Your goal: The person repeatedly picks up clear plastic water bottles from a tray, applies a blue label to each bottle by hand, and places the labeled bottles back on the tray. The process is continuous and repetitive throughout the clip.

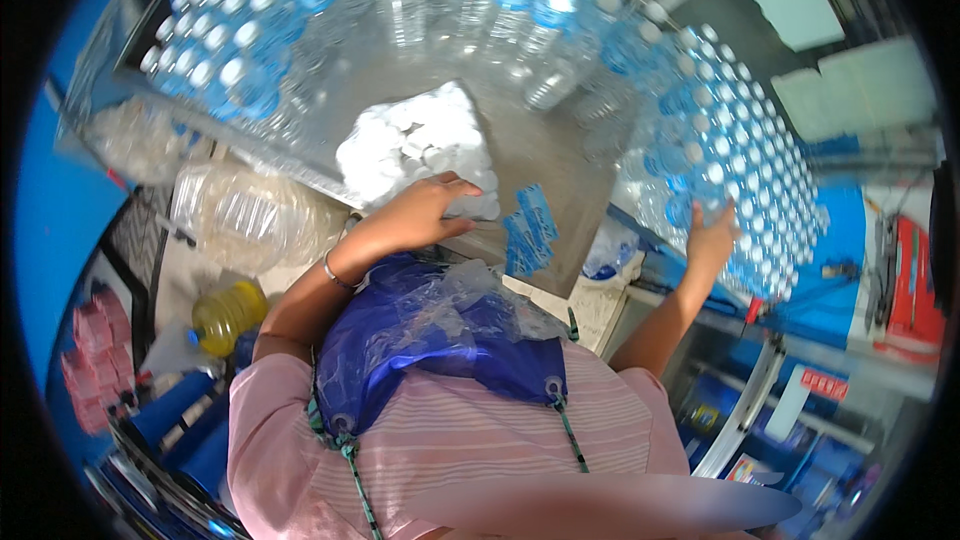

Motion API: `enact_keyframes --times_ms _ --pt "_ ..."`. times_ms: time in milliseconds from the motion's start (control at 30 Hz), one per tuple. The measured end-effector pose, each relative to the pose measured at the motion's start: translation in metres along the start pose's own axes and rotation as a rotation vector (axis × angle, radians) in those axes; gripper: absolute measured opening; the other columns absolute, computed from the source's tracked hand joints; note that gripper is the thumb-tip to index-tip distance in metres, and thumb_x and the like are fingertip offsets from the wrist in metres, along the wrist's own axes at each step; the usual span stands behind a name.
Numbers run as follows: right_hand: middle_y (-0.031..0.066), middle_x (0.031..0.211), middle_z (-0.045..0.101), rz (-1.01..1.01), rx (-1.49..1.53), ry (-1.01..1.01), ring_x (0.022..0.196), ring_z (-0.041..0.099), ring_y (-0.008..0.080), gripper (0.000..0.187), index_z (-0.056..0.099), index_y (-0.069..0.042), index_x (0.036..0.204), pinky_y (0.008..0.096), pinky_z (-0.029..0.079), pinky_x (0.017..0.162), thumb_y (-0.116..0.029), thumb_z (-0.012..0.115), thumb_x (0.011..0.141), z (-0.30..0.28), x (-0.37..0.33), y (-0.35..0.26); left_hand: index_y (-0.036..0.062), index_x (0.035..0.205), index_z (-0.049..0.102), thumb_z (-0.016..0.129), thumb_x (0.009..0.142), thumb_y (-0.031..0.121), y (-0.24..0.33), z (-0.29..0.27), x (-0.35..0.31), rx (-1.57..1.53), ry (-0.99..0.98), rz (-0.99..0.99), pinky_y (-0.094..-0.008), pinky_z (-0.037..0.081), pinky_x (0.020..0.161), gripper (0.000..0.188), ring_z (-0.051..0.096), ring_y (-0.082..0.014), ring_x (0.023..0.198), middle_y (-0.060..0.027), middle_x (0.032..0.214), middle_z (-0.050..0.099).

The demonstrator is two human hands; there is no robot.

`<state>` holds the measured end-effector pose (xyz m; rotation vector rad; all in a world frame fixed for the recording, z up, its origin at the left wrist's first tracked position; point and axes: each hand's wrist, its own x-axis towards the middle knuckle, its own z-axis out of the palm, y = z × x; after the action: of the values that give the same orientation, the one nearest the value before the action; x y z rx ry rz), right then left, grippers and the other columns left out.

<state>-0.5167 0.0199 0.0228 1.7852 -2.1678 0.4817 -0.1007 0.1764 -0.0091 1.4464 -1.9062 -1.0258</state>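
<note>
Resting at the near edge of a heap of white bottle caps (415,140), the left hand (425,212) has its thumb apart from its bent fingers; whether a cap sits under them cannot be told. The heap lies on a metal tabletop (555,165), toward its near side, with blue printed labels (532,230) to its right. The right hand (710,242) reaches out to the near side of dense rows of white-capped clear bottles (740,165), thumb and a finger apart; blur hides whether they grip one. More capped bottles (235,75) stand at the table's far left. The person wears a blue plastic apron (375,350) over a pink striped shirt (470,430), and a bracelet (337,272) circles the left wrist.
</note>
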Motion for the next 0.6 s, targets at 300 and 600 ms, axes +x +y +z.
enact_keyframes --times_ms 300,600 --pt "0.0047 0.093 0.063 -0.711 0.9 -0.564 0.071 0.052 0.0105 0.031 0.065 -0.008 0.116 0.0245 0.044 0.06 -0.006 0.066 0.085 -0.067 -0.078 -0.181 0.0024 0.097 0.067 0.061 0.079 0.01 -0.023 -0.021 -0.065 -0.209 0.203 -0.083 -0.0394 0.05 0.074 0.02 0.065 -0.0323 0.08 -0.015 0.084 0.068" --pt "0.0134 0.093 0.059 -1.448 0.731 -1.026 0.083 0.06 0.033 0.033 0.061 -0.01 0.116 0.0416 0.048 0.071 -0.018 0.068 0.085 -0.084 -0.223 -0.371 0.001 0.101 0.065 0.066 0.08 0.014 -0.087 -0.037 -0.199 -0.146 0.162 -0.351 -0.0438 0.048 0.08 0.025 0.063 -0.0346 0.091 -0.0161 0.094 0.065"
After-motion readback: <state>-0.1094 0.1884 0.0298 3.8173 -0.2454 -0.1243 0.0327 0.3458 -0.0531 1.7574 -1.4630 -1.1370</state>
